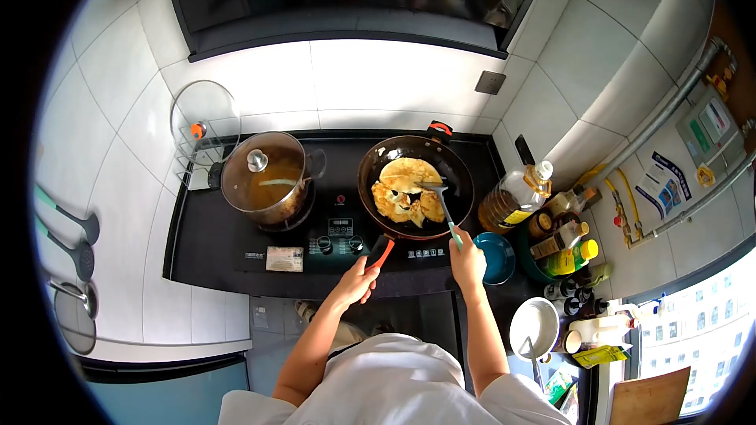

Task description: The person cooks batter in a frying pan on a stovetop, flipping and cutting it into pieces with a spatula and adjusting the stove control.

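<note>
Left hand [358,282] at the lower middle of the frame grips the red-and-black handle [381,253] of the wok, fingers wrapped around it. At the far left edge, two dark-headed utensils [82,258] and a round strainer [75,316] hang against the white tiles. Right of them, a glass lid [206,114] with an orange knob stands upright in a wire rack [191,159] beside the wall. Next comes a covered glass pot [264,177] on the left side of the black cooktop [213,256], with brownish liquid and a pale, elongated piece showing inside. A small printed label [284,259] lies near the cooktop's front edge.

Just right of the center of the frame, the wok [461,189] rests on the cooktop, holding fried egg [409,176] in golden, browned pieces. The spatula [442,198] reaches in from the right, its gray head touching the food; the right hand [468,258] is closed around its pale green handle.

Just beside that hand sits a blue-green bowl [498,258], with a large oil bottle [512,198] behind it. Farther right, sauce bottles [561,240] crowd together, one with a yellow cap. Below them, toward the lower right, a saucepan [535,324] holds a utensil leaning over its rim. A wooden board [650,398] stands in the lower right corner.
</note>
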A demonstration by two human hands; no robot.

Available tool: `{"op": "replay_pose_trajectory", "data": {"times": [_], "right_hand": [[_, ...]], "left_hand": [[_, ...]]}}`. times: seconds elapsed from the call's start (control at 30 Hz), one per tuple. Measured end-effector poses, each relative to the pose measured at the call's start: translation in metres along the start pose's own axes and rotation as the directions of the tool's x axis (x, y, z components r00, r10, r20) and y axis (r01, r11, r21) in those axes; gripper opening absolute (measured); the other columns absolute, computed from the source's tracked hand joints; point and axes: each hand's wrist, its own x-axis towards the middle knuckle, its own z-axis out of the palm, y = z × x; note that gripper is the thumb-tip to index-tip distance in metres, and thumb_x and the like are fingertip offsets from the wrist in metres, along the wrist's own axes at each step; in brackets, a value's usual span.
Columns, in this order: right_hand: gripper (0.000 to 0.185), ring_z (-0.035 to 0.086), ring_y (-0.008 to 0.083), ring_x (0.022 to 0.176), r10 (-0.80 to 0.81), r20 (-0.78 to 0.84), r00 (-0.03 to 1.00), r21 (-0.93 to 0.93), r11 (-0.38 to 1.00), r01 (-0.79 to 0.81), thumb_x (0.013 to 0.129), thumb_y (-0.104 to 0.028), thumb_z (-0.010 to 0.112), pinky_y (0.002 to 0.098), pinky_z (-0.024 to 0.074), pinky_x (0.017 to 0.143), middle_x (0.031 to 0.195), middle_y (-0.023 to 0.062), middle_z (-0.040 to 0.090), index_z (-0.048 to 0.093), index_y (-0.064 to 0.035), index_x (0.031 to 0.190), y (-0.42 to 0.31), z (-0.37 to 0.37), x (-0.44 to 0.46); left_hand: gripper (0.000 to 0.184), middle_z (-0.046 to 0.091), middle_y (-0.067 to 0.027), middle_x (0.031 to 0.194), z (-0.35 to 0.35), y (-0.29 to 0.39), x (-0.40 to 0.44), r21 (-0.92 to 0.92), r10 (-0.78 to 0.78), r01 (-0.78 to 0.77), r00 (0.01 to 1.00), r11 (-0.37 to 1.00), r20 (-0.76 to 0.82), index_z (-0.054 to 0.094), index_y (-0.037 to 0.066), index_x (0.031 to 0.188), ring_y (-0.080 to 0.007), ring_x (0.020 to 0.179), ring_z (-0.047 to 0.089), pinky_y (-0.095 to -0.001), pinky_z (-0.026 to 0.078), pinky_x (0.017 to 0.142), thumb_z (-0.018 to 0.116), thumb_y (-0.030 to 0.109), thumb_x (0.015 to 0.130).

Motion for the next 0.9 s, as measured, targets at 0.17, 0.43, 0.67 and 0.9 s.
{"op": "replay_pose_trajectory", "data": {"times": [0.17, 0.43, 0.67, 0.9], "right_hand": [[0.034, 0.065, 0.0398, 0.068, 0.012, 0.051, 0.999, -0.023, 1.0, -0.011, 0.089, -0.026, 0.06, 0.0484, 0.0531, 0.059, 0.073, 0.0186, 0.067, 0.056, -0.025, 0.123, 0.005, 0.003, -0.008], [0.032, 0.064, 0.0431, 0.071, 0.044, 0.129, 0.991, -0.034, 0.999, -0.04, 0.093, -0.025, 0.056, 0.0506, 0.0518, 0.06, 0.079, 0.0198, 0.067, 0.05, -0.0225, 0.124, 0.009, 0.005, -0.02], [0.031, 0.064, 0.0431, 0.071, 0.048, 0.126, 0.991, -0.028, 0.999, -0.045, 0.093, -0.025, 0.056, 0.0509, 0.0516, 0.06, 0.079, 0.0199, 0.067, 0.05, -0.0222, 0.123, 0.01, 0.005, -0.022], [0.031, 0.064, 0.043, 0.071, 0.05, 0.124, 0.991, -0.021, 0.999, -0.048, 0.093, -0.026, 0.056, 0.0508, 0.0517, 0.06, 0.079, 0.0202, 0.067, 0.05, -0.0225, 0.123, 0.01, 0.005, -0.022]], "left_hand": [[0.069, 0.051, -0.004, 0.074, 0.001, 0.003, -0.002, 0.001, 0.004, -0.004, 1.0, 1.0, 0.004, 0.006, 0.01, 0.151, -0.0093, 0.05, 0.045, -0.0247, 0.04, 0.041, 0.048, 0.026, 0.1], [0.07, 0.051, -0.0045, 0.075, 0.0, -0.003, 0.001, 0.017, 0.019, -0.019, 1.0, 1.0, -0.002, 0.004, 0.011, 0.152, -0.0101, 0.049, 0.046, -0.0256, 0.04, 0.041, 0.048, 0.025, 0.1], [0.07, 0.051, -0.0052, 0.075, -0.001, -0.002, 0.001, 0.022, 0.03, -0.031, 0.999, 0.999, 0.021, 0.004, 0.008, 0.151, -0.0107, 0.048, 0.046, -0.0264, 0.04, 0.04, 0.048, 0.026, 0.1], [0.068, 0.051, -0.0054, 0.075, 0.0, -0.003, 0.001, 0.022, 0.031, -0.031, 0.999, 0.999, 0.006, 0.007, 0.006, 0.15, -0.0106, 0.047, 0.046, -0.0258, 0.04, 0.04, 0.048, 0.025, 0.1]]}}
